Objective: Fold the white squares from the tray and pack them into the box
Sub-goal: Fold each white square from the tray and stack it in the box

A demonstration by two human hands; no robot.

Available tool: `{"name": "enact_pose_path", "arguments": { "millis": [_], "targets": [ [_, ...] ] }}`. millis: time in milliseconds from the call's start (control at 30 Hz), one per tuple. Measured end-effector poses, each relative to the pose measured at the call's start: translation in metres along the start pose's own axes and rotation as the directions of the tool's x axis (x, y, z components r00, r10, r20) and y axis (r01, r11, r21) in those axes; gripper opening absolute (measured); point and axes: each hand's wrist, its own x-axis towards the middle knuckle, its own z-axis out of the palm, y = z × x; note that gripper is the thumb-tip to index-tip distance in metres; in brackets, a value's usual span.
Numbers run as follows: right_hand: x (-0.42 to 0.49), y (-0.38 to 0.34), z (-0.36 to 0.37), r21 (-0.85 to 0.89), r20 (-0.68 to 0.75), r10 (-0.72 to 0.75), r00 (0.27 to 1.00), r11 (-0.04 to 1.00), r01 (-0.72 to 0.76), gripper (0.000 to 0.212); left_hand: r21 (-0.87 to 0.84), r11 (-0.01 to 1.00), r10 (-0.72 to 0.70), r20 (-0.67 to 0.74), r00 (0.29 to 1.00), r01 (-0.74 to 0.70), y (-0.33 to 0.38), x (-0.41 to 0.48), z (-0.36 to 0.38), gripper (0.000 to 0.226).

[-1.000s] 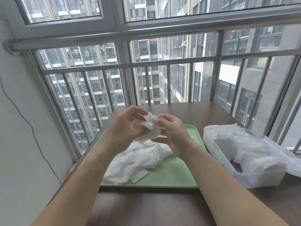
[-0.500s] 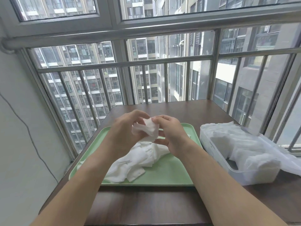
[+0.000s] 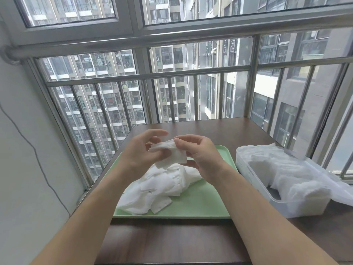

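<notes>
Hands together above tray (image 3: 208,205): left hand (image 3: 142,153) and right hand (image 3: 202,155) both pinch one white square (image 3: 170,155); loose pile (image 3: 162,186) beneath; box (image 3: 298,205) right, on surface (image 3: 172,243).

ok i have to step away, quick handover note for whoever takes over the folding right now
Left hand pinches the left edge of one white square, held above the green tray.
Right hand pinches its right side; fold not finished.
Done: the box at right already holds white squares.
Left: finish this fold, pack it, then work through the pile on the tray.
</notes>
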Motion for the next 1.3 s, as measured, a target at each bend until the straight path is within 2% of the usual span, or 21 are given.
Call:
{"name": "enact_pose_path", "arguments": {
  "millis": [167,333,400,567,667,833,900,967,1033,1100,1200,1300],
  "targets": [
    [0.000,-0.002,0.000,0.086,0.039,-0.013,0.999,0.996,0.009,0.030,0.012,1.000,-0.019,-0.073,0.997,0.020,-0.003,-0.001,0.003,0.021],
    [0.000,-0.002,0.001,0.139,0.060,-0.021,0.998,0.990,0.013,0.032,-0.208,0.974,-0.126,-0.152,0.980,0.093,-0.008,-0.005,-0.001,0.030],
    [0.001,-0.002,0.000,0.160,0.053,-0.021,0.998,0.987,0.012,0.029,-0.288,0.952,-0.148,-0.140,0.979,0.103,-0.008,-0.008,-0.001,0.025],
    [0.000,-0.003,-0.002,0.235,0.062,0.012,0.998,0.972,-0.026,0.018,-0.363,0.926,-0.140,-0.090,0.986,0.099,-0.005,-0.012,-0.003,0.019],
    [0.001,-0.004,-0.002,0.227,0.005,0.014,1.000,0.974,-0.015,0.019,-0.383,0.920,-0.093,-0.011,0.996,0.082,0.000,-0.013,-0.004,0.011],
    [-0.004,-0.009,0.001,0.162,-0.067,0.010,0.998,0.987,0.001,0.017,-0.384,0.921,-0.051,0.061,0.997,0.071,0.012,-0.013,-0.003,0.017],
    [-0.007,-0.015,0.003,0.155,-0.079,0.013,0.997,0.988,0.000,0.016,-0.387,0.919,-0.055,0.049,0.997,0.070,0.016,-0.012,0.000,0.014],
    [-0.013,-0.026,0.005,0.141,-0.079,0.001,0.997,0.990,0.011,0.013,-0.379,0.924,-0.066,-0.020,0.998,0.054,0.021,-0.011,0.005,0.021],
    [-0.019,-0.038,0.006,0.089,-0.069,-0.026,0.997,0.995,0.032,0.010,-0.376,0.926,-0.059,-0.073,0.996,0.028,0.028,-0.010,0.009,0.028],
    [-0.029,-0.053,0.005,-0.003,-0.016,-0.057,0.998,0.998,0.057,0.032,-0.368,0.930,-0.027,-0.088,0.996,-0.007,0.039,-0.010,0.011,0.027],
    [-0.053,-0.085,-0.006,-0.268,0.059,-0.089,0.994,0.958,0.101,0.058,-0.390,0.919,0.024,-0.069,0.997,-0.049,0.058,-0.011,0.019,0.036],
    [-0.077,-0.123,-0.023,-0.528,0.071,-0.113,0.991,0.838,0.134,0.052,-0.467,0.883,0.031,-0.012,0.999,-0.033,0.075,-0.011,0.035,0.042]
  ]
}}
